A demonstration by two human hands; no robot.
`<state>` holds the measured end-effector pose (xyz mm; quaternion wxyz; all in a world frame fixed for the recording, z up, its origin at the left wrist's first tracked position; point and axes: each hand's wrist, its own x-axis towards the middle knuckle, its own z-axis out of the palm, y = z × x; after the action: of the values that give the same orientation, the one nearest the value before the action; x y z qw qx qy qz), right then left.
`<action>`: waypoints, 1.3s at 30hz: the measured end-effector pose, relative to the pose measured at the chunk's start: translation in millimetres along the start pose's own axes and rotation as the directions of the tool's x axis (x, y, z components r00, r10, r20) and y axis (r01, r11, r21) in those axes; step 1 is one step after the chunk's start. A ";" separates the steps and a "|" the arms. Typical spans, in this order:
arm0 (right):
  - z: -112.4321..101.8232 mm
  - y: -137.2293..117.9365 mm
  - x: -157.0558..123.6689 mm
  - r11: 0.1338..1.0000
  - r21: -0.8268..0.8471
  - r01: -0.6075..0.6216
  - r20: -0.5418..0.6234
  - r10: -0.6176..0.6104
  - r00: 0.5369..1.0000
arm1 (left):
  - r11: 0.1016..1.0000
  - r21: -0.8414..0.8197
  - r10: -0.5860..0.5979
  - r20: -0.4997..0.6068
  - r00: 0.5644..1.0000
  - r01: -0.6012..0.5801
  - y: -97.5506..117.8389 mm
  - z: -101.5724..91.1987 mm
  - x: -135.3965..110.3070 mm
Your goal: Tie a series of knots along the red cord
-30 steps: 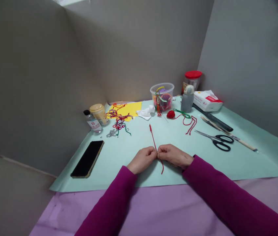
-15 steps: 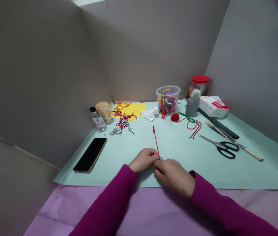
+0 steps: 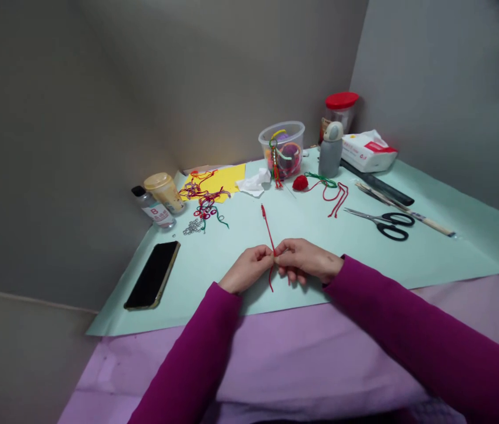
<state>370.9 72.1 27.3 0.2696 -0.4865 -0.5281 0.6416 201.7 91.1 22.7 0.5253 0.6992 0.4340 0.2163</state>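
A thin red cord [image 3: 268,228] runs from the middle of the table toward me, thicker and knotted at its far end. My left hand [image 3: 252,266] pinches it between thumb and forefinger. Right beside it, my right hand [image 3: 302,259] pinches the same cord, its other fingers curled below. The fingertips of both hands nearly touch. One loose red end hangs down between them toward the table's front edge, and a shorter bit shows under my right fingers. The exact spot where the strands cross is hidden by my fingers.
A phone [image 3: 152,275] lies left. Scissors [image 3: 384,224] and a long dark strip [image 3: 379,184] lie right. Behind are a red yarn ball [image 3: 300,183], a crumpled tissue [image 3: 253,184], a clear tub [image 3: 296,168], a grey bottle [image 3: 329,158], metal rings [image 3: 193,227] and a yellow sheet [image 3: 232,176].
My right hand has turned and moved up beside the left, fingers now pointing left. The loose cord end now hangs below the hands. The whole view has tilted and shifted.
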 end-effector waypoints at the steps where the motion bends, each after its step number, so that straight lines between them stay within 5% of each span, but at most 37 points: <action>1: -0.2 1.0 0.7 1.000 -0.027 0.003 -0.002 -0.003 1.000 | 1.000 0.015 -0.002 -0.008 1.000 0.003 0.4 -0.3 -0.3; 12: -5.3 4.9 10.2 0.947 -0.303 0.104 -0.079 -0.133 0.988 | 0.946 0.319 0.086 -0.091 0.992 -0.053 1.3 3.0 -4.7; 19: -5.1 2.7 9.1 0.975 -0.217 0.042 -0.071 -0.059 0.996 | 0.916 0.393 0.157 -0.171 0.973 -0.078 16.1 -6.0 -12.3; 26: -8.1 -7.2 1.7 0.994 -0.079 -0.069 -0.008 0.069 0.998 | 0.901 0.371 0.207 0.090 0.974 -0.225 16.2 15.0 -16.3; 34: -9.7 -5.4 2.5 0.994 -0.070 -0.083 0.017 0.084 0.996 | 0.854 0.425 0.267 0.136 0.954 -0.299 15.8 23.6 -17.4; 36: -10.0 -4.3 3.3 0.995 -0.065 -0.082 0.021 0.083 0.996 | 0.880 0.389 0.260 0.089 0.961 -0.274 16.3 20.5 -17.0; 39: -10.1 -3.1 3.8 0.996 -0.068 -0.063 0.024 0.065 0.998 | 0.908 0.390 0.234 -0.174 0.957 -0.151 13.2 15.8 -13.6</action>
<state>378.1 80.4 29.2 0.2253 -0.5034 -0.5373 0.6381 211.5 70.2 31.4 0.3082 0.7979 0.4505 0.2558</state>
